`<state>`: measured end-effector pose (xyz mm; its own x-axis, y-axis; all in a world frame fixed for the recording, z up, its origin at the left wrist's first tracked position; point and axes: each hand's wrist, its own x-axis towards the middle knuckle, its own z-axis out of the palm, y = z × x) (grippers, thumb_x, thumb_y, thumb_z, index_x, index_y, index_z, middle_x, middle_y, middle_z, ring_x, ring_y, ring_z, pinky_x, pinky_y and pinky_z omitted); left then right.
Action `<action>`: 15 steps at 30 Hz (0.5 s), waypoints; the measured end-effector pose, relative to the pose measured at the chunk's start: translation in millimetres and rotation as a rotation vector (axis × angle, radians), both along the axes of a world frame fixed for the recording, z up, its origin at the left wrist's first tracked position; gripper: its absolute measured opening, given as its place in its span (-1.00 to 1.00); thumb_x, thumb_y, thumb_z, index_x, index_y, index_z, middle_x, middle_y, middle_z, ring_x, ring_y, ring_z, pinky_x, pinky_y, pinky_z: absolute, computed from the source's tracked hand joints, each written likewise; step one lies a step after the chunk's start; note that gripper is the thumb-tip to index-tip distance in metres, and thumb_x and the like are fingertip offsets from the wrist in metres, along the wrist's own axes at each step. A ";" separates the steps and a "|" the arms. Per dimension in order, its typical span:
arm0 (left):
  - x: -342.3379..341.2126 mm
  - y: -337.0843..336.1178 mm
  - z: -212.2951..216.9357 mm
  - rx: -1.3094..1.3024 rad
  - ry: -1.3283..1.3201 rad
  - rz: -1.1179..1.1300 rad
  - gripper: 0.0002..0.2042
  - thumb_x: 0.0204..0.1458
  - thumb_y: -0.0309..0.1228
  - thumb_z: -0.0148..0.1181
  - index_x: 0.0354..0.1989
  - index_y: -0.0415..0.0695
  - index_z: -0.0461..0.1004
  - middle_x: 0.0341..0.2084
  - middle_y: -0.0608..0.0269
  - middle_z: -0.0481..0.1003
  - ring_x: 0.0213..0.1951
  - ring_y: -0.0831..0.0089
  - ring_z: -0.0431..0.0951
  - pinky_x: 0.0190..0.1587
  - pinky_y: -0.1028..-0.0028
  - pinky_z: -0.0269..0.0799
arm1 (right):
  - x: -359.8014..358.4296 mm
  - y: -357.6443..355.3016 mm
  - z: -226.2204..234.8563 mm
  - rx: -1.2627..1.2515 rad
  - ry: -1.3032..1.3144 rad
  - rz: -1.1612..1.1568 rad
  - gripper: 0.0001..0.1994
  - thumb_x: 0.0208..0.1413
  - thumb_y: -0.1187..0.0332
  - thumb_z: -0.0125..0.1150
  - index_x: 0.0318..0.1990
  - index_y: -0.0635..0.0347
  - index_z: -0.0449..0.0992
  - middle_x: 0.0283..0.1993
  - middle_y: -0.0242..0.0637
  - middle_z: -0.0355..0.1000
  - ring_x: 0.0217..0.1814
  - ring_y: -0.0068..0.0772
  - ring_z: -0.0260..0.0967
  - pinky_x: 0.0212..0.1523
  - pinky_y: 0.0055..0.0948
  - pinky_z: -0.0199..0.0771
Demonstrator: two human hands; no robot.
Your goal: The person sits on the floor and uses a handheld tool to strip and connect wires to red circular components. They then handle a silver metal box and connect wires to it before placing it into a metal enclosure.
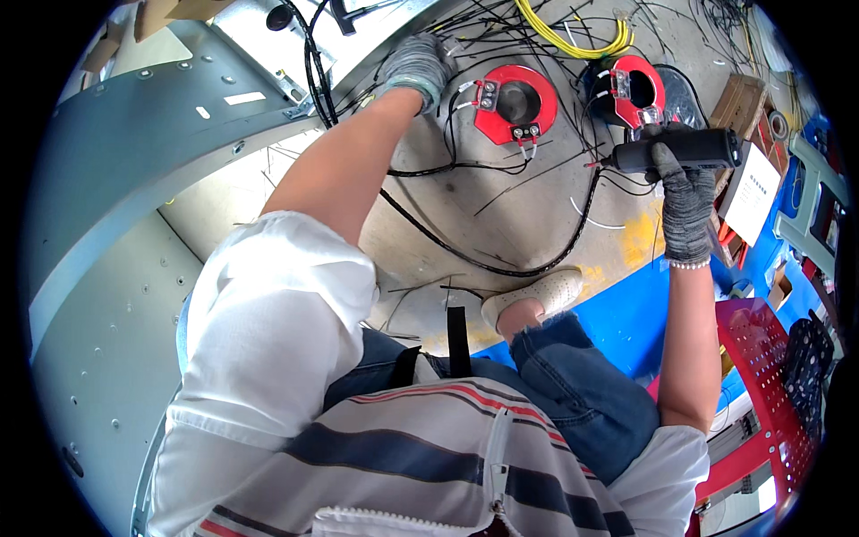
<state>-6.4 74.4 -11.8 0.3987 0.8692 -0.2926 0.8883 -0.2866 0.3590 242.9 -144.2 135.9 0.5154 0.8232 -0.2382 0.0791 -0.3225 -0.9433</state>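
My right hand [687, 210], in a grey knit glove, is wrapped round a black cordless screwdriver [689, 150] with its bit pointing left. My left hand [417, 68], gloved alike, reaches far forward beside the metal cabinet's edge. Its fingers are curled, and a small clear piece shows by the fingertips; what they hold is hard to make out. Between the hands, a red ring-shaped current transformer [542, 100] lies on the floor with wires on its terminals. A second red ring transformer [651, 82] stands just beyond the screwdriver. A black cable bundle [501, 268] loops across the floor.
A grey metal cabinet [116, 251] fills the left side. Cut black wires and a yellow cable coil [582, 49] lie at the far side. Cardboard boxes [738, 103], a green-grey plastic stool [810, 201] and a red perforated chair [761, 376] stand at the right.
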 end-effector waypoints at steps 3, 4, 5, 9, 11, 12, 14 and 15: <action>1.5 -3.9 16.3 0.046 -0.136 0.072 -0.63 -0.08 -0.09 0.05 -0.19 -0.09 0.41 -0.24 0.02 0.44 -0.14 0.09 0.43 -0.07 0.23 0.33 | 2.4 -2.2 -2.4 0.013 -0.077 0.015 -0.73 -0.04 0.39 0.25 -0.15 0.18 0.42 -0.29 -0.38 0.46 -0.32 -0.60 0.39 -0.38 -0.61 0.39; 2.7 -5.8 28.4 0.041 -0.212 0.041 -0.64 -0.08 -0.10 0.07 -0.19 -0.08 0.41 -0.24 0.05 0.44 -0.15 0.10 0.43 -0.08 0.24 0.33 | 6.5 -1.9 -5.6 -0.020 -0.089 0.055 -0.74 -0.04 0.38 0.25 -0.16 0.19 0.43 -0.30 -0.38 0.46 -0.32 -0.61 0.39 -0.38 -0.61 0.40; 1.2 -9.2 39.4 0.038 -0.287 0.013 -0.65 -0.08 -0.11 0.08 -0.19 -0.08 0.41 -0.24 0.07 0.45 -0.16 0.12 0.43 -0.09 0.25 0.34 | 10.2 -0.2 -7.7 -0.050 -0.099 0.098 -0.75 -0.03 0.38 0.25 -0.18 0.19 0.45 -0.31 -0.37 0.46 -0.32 -0.61 0.39 -0.37 -0.61 0.40; 8.3 -35.5 57.2 0.067 -0.480 -0.305 -0.65 -0.13 -0.12 0.17 -0.21 -0.07 0.42 -0.31 0.13 0.45 -0.22 0.16 0.45 -0.15 0.29 0.37 | 7.5 19.6 -2.9 0.075 -0.182 0.124 -0.76 0.02 0.36 0.17 -0.13 0.18 0.46 -0.26 -0.36 0.49 -0.36 -0.66 0.37 -0.45 -0.68 0.32; 8.7 -64.0 75.5 0.134 -0.412 -0.383 -0.69 -0.20 -0.25 0.30 -0.28 -0.10 0.45 -0.35 0.19 0.47 -0.32 0.28 0.48 -0.22 0.38 0.41 | 3.1 30.1 3.9 0.078 -0.119 0.132 -0.75 0.03 0.35 0.16 -0.12 0.19 0.45 -0.27 -0.35 0.48 -0.34 -0.65 0.38 -0.42 -0.66 0.34; 10.1 -73.8 73.0 0.134 -0.404 -0.420 -0.68 -0.19 -0.23 0.29 -0.26 -0.09 0.45 -0.31 0.17 0.46 -0.30 0.24 0.48 -0.21 0.37 0.41 | 2.7 33.5 5.8 0.114 -0.117 0.128 -0.75 0.04 0.34 0.15 -0.12 0.20 0.45 -0.27 -0.34 0.48 -0.34 -0.65 0.38 -0.41 -0.66 0.35; 14.5 -91.9 82.4 0.186 -0.383 -0.510 -0.66 -0.18 -0.17 0.24 -0.23 -0.03 0.45 -0.23 0.07 0.45 -0.18 0.14 0.45 -0.12 0.29 0.40 | 2.0 34.1 15.5 0.113 -0.166 0.149 -0.75 0.04 0.32 0.15 -0.12 0.20 0.45 -0.27 -0.33 0.48 -0.36 -0.63 0.38 -0.38 -0.65 0.37; 17.9 -96.2 81.4 0.164 -0.360 -0.500 -0.66 -0.18 -0.17 0.24 -0.22 -0.02 0.44 -0.20 0.05 0.43 -0.15 0.12 0.44 -0.10 0.27 0.38 | 1.0 33.5 18.4 0.116 -0.151 0.158 -0.75 0.04 0.32 0.15 -0.13 0.20 0.45 -0.28 -0.33 0.48 -0.36 -0.62 0.38 -0.39 -0.65 0.37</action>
<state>11.5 -21.8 69.6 0.8166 0.5744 0.0565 0.4646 -0.7123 0.5260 243.9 -110.7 154.3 0.4005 0.9138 -0.0673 0.2624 -0.1848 -0.9471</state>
